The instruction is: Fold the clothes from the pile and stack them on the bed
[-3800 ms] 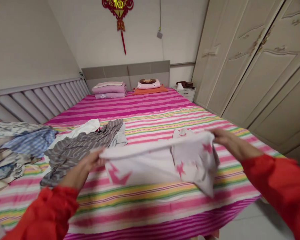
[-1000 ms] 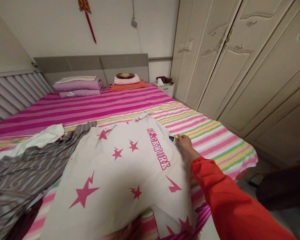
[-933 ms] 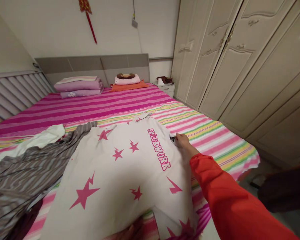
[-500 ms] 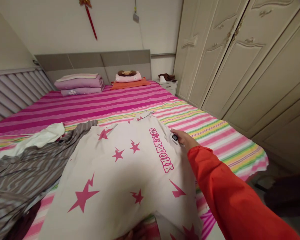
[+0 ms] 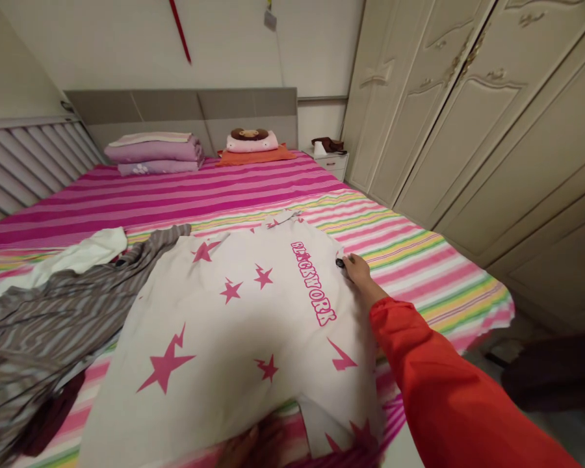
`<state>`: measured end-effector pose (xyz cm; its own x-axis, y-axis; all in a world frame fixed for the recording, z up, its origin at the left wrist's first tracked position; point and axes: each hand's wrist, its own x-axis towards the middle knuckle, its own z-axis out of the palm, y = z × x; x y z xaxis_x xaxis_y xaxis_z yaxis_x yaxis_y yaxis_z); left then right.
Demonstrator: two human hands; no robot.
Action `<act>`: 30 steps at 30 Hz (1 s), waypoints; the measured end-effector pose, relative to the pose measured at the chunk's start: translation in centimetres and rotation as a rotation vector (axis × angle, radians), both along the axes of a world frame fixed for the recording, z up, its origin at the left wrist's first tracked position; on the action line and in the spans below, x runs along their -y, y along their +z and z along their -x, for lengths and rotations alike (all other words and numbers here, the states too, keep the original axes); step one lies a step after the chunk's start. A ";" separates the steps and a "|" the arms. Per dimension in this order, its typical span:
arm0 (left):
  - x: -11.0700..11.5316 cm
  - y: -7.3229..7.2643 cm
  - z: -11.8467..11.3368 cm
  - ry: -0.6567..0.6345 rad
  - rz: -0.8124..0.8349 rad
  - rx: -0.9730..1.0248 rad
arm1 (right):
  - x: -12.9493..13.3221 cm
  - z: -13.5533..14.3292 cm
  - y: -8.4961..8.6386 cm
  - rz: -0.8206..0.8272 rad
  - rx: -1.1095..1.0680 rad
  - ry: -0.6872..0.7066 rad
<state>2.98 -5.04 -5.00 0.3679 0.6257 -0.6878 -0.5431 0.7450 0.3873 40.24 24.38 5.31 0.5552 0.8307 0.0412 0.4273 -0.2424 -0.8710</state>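
Note:
A white garment (image 5: 209,338) with pink stars and the word BLACKWORK lies spread on the striped bed. At its right edge is my right hand (image 5: 358,270), in a red sleeve, with the fingers pressed together around a small black object (image 5: 340,262). My left hand (image 5: 256,445) is dark and blurred at the bottom edge, beside the garment's lower opening; its fingers are too smeared to read. A grey-brown striped garment (image 5: 78,309) and a white cloth (image 5: 85,257) lie to the left.
Folded purple bedding (image 5: 153,155) and a pink pillow on orange cloth (image 5: 256,156) rest by the headboard (image 5: 246,107). A bedside cabinet (image 5: 332,162) stands beyond the bed, and a cream wardrobe (image 5: 419,130) along the right. A slatted rail (image 5: 29,159) is at left.
My right hand has shifted slightly and turned at the garment's edge, with the black object now showing at its fingertips. More of my left hand shows at the bottom. The view has tilted down a little.

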 end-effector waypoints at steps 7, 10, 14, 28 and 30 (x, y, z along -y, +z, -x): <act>0.5 3.2 -0.9 -0.001 -0.069 -0.070 | 15.1 0.7 -2.6 -0.106 0.033 -0.091; 0.3 4.4 -1.9 -0.025 -0.134 -0.134 | 22.8 2.7 -4.5 -0.076 -0.058 -0.109; 0.0 5.8 -4.5 -0.128 -0.236 -0.221 | 29.4 6.2 -6.2 0.006 -0.326 -0.011; 0.1 9.9 -8.6 -0.597 -0.568 -0.418 | 30.1 4.8 -2.8 -0.049 -0.281 0.167; 1.8 10.1 -7.1 -0.743 -0.537 -0.404 | 30.6 4.3 -3.7 0.025 -0.189 0.205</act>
